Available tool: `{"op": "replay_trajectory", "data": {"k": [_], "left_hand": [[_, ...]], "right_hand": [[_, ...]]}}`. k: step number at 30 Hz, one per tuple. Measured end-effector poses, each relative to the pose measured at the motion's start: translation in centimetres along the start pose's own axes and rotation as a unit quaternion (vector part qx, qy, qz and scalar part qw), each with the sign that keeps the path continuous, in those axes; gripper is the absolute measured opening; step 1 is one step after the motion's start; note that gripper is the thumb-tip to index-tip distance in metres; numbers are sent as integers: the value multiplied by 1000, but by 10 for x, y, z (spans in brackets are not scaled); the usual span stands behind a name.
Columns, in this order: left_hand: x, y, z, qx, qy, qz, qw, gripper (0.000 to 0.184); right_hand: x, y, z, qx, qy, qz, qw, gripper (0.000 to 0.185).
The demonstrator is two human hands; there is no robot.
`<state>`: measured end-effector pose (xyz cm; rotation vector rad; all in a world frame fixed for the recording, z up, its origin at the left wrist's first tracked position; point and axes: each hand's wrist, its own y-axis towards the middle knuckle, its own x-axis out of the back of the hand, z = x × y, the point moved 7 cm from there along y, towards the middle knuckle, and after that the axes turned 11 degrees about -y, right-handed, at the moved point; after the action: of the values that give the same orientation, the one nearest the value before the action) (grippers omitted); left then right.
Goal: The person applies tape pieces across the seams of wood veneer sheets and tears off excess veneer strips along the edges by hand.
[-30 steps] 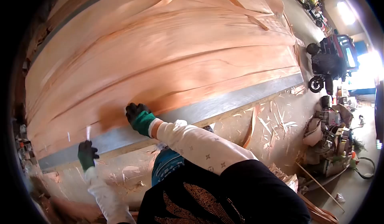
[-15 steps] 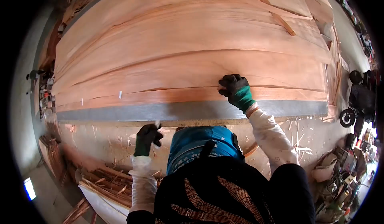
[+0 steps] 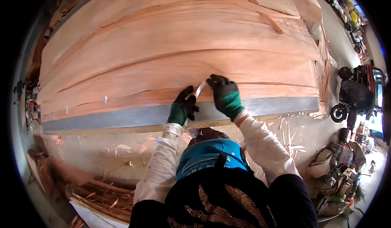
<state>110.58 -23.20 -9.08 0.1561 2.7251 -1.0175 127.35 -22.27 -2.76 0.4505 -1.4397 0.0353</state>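
Observation:
A short white strip, apparently tape point(image 3: 200, 89), spans the small gap between my gloved hands, above the front veneer sheet point(image 3: 244, 71). My right hand point(image 3: 225, 94), in a black and green glove, has its fingers pinched at the strip's upper end. My left hand point(image 3: 183, 108), gloved the same way, is curled at the lower end, over the grey front border point(image 3: 260, 106); its palm is hidden. Two small white pieces stick to the veneer on the left, one nearer point(image 3: 106, 99) and one farther off point(image 3: 67, 109). A dark seam runs along the wood between the sheets.
A narrow wood strip point(image 3: 264, 14) lies across the sheets at the back right. Wood scraps point(image 3: 104, 193) are piled at lower left, and shavings litter the floor. To the right stand a motorbike point(image 3: 352, 93) and a heap of bags and clutter point(image 3: 334, 173).
My left hand has risen from below the table's edge onto the grey border, beside my right. The white strip now stretches between them. The view has shifted slightly, moving the table left.

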Motion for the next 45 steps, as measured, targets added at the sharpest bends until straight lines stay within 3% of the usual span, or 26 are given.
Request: {"op": "replay_trajectory", "data": {"k": [2,5,6,7,8,10,11,12,13,15,16,17,19,21,23,24,25,29,33,35,40,41,43,45], "left_hand": [[3,1,10,-27,-62,26,997,49],[-1,-8,10,-56,56,19,997,50],[15,-3,9,-205,232,18,951,42],[24,-3,12,-352,390,22,851,36],[29,-18,-13,-31,301,4,953,26],[90,8,-55,-134,480,-41,866,20],[130,23,-88,-133,552,-84,819,18],[155,25,-115,-122,555,-117,814,18],[130,-14,-143,-80,354,-152,919,20],[123,-32,-156,-83,323,-143,932,28],[131,-33,-142,-113,308,-131,936,34],[137,-29,-119,-35,300,-125,945,38],[135,-44,-57,25,254,-125,959,37],[66,-89,3,1,100,-119,988,31],[25,-111,73,-20,74,-99,992,36],[3,-121,106,53,-6,-127,991,32],[-33,-132,117,-9,-32,-170,985,26],[-150,-117,126,22,28,-89,995,14],[-292,-92,77,90,284,-2,955,15],[-326,-71,79,39,262,40,963,18],[-412,-35,81,14,205,127,970,15],[-429,-26,85,12,218,124,968,16],[-484,-16,81,92,295,127,942,18],[-512,6,97,48,212,164,962,24]], "right_hand": [[-11,-10,27,57,-45,6,997,45],[-30,-20,43,56,-104,-7,993,49],[-37,-25,43,35,-89,-34,995,48],[-48,-27,43,24,-116,-19,993,49],[-49,-28,45,26,-115,-16,993,48],[-80,-24,49,-21,-106,17,994,46],[-98,-21,49,-50,-104,16,993,45],[-116,-20,51,-78,-101,15,992,45],[-94,-14,52,-92,-126,34,987,41],[-45,-4,39,56,-46,197,978,36],[-14,-8,16,52,-1,100,994,29],[12,-19,-9,48,46,3,998,23],[49,-59,-80,69,-5,-138,988,32],[51,-91,-182,-9,65,-38,997,35],[84,-142,-295,-86,81,-50,992,35],[95,-170,-349,-149,66,-40,986,38],[106,-198,-399,-208,45,-23,977,35],[146,-262,-531,-270,21,-48,961,34],[138,-265,-556,-232,71,-7,970,29],[124,-264,-559,-201,75,-45,976,26],[93,-267,-577,-216,56,4,975,8],[89,-267,-579,-216,62,17,974,8],[82,-264,-585,-214,75,41,973,9],[69,-264,-596,-231,87,52,968,13]]}}
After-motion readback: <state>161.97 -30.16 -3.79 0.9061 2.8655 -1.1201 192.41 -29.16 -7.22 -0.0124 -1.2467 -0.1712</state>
